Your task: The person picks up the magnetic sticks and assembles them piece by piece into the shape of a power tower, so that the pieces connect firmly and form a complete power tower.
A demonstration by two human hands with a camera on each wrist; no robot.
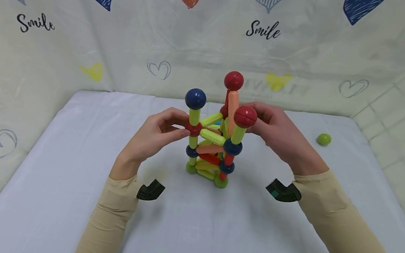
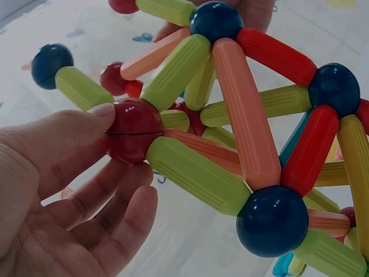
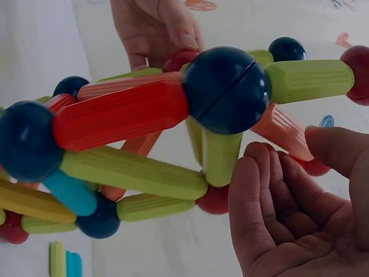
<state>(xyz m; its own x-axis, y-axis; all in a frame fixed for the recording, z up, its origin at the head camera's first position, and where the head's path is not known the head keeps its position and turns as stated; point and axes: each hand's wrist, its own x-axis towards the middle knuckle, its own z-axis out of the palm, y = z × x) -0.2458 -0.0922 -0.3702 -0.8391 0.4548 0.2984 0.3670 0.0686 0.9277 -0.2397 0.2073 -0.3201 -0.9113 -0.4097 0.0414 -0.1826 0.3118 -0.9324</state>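
Observation:
A tower of magnetic sticks and balls (image 1: pixel 211 148) stands upright on the white-covered table. My left hand (image 1: pixel 152 133) pinches a red ball (image 2: pixel 135 130) on its left side, with the thumb on one face and fingertips beneath. A lime stick topped by a blue ball (image 1: pixel 195 98) rises from it. At the tower's right rear, my right hand (image 1: pixel 280 133) has thumb and fingertips about a slanting salmon stick (image 3: pixel 282 131); the exact contact is partly hidden. That stick runs between a blue ball (image 3: pixel 228 89) and an upper red ball (image 1: pixel 233 80).
A loose green ball (image 1: pixel 324 139) lies at the right rear of the table (image 1: pixel 183 236). Lime and blue sticks (image 3: pixel 64 259) show behind the tower in the right wrist view. A heart-printed cloth (image 1: pixel 133 33) hangs along the back.

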